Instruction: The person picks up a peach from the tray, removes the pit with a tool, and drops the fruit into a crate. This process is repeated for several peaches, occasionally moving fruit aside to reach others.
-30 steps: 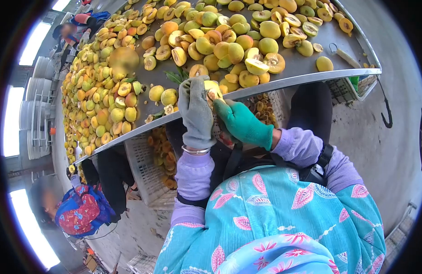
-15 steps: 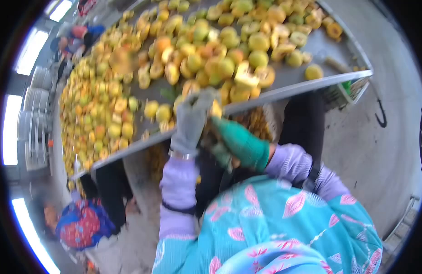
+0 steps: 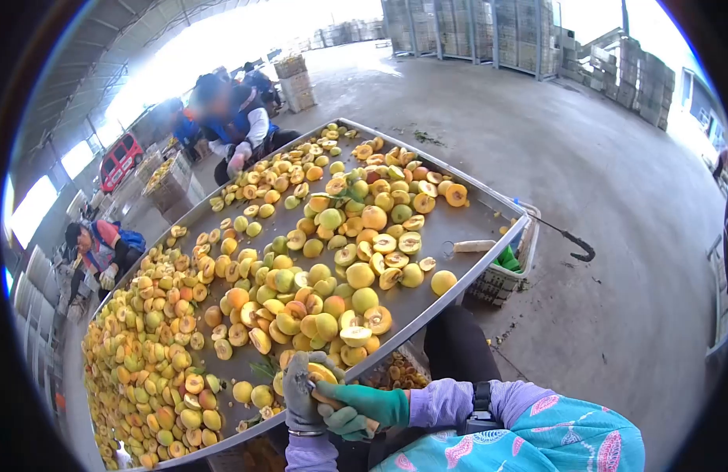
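Observation:
At the near edge of a metal table [image 3: 218, 366] my two gloved hands are close together. My left hand [image 3: 303, 397], in a grey glove, is closed around a yellow peach [image 3: 325, 373]. My right hand [image 3: 368, 404], in a green and grey glove, grips a small tool whose wooden handle end [image 3: 372, 425] shows below the fingers. A bit of its metal shows against the peach; the rest of the tool is hidden by my fingers. Beyond them lie several whole peaches [image 3: 365, 300] and cut halves [image 3: 355, 336], some with stones.
A dense pile of peaches [image 3: 144, 346] covers the table's left side. A wooden-handled object [image 3: 474, 246] lies near the right corner. Beside that corner are a crate [image 3: 494, 285] and a dark hooked handle [image 3: 580, 248]. Other people [image 3: 242, 118] sit along the far side.
My view has tilted up, bringing more of the table and hall into sight. Both hands now appear lower in view, still together at the peach.

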Tool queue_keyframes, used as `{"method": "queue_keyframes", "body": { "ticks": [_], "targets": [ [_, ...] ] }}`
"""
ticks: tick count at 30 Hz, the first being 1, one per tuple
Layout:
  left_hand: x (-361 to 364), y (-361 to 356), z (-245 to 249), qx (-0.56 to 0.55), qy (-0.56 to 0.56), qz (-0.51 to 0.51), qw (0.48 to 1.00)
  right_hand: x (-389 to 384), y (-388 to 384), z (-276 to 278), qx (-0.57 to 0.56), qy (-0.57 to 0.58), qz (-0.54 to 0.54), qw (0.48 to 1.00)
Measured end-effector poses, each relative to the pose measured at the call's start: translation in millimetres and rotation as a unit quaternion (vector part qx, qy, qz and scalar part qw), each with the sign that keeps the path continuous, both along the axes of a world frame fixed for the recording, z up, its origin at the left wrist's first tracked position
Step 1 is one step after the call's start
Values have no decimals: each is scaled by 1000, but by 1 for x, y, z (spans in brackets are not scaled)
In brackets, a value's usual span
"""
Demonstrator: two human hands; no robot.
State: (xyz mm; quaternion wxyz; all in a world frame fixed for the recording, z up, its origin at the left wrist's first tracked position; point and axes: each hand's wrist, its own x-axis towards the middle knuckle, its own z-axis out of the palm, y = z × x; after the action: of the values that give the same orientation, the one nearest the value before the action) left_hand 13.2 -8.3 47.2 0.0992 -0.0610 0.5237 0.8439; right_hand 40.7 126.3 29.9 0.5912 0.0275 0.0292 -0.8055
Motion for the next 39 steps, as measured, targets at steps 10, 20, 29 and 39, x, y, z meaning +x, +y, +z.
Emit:
{"method": "queue_keyframes", "body": {
  "ticks": [10, 20, 29, 39],
  "targets": [
    [90, -147, 15, -607, -98, 252, 747, 4, 16, -69, 174, -118, 64, 975],
    [-31, -158, -54, -727, 1, 39, 685, 5, 14, -35, 355, 169, -16, 919],
    [36, -84, -19, -98, 115, 75, 986, -10, -37, -11, 479, 648, -184, 563],
    [29, -38, -20, -359, 194, 183, 894, -16, -23, -24, 448, 623, -163, 620]
  ]
}}
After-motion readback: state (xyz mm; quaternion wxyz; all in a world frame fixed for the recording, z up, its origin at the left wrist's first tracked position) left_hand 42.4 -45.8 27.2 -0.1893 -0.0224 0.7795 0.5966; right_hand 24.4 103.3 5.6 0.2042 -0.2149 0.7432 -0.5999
